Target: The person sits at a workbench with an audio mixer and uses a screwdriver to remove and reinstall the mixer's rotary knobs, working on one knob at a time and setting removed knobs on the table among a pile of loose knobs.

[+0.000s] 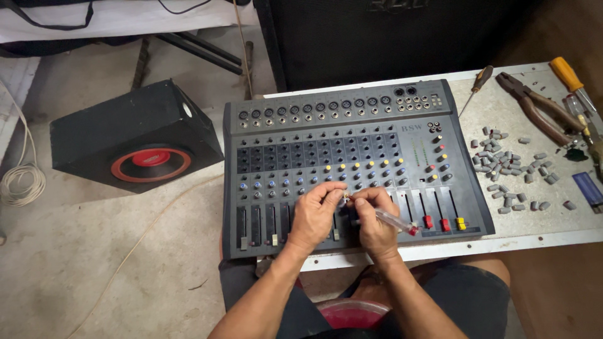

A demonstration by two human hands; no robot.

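From the head view, my left hand (316, 213) pinches something very small at its fingertips, too small to tell, right over the lower knob rows of the grey mixing console (352, 163). My right hand (372, 216) is closed around one clear-handled screwdriver (394, 221), its tip meeting my left fingertips and its red-tipped end pointing right. I judge the screwdriver light, stiff and a little slick, best held at mid-handle; the tiny part would slip easily, so fingertips suit it. The console looks heavy and rigid, lying flat on the white table (540, 229). To its right lie roughly forty loose grey caps (512, 172), one pair of pliers (534, 107), two more screwdrivers and one blue lighter (589, 190). One black speaker (135, 135) sits on the floor.
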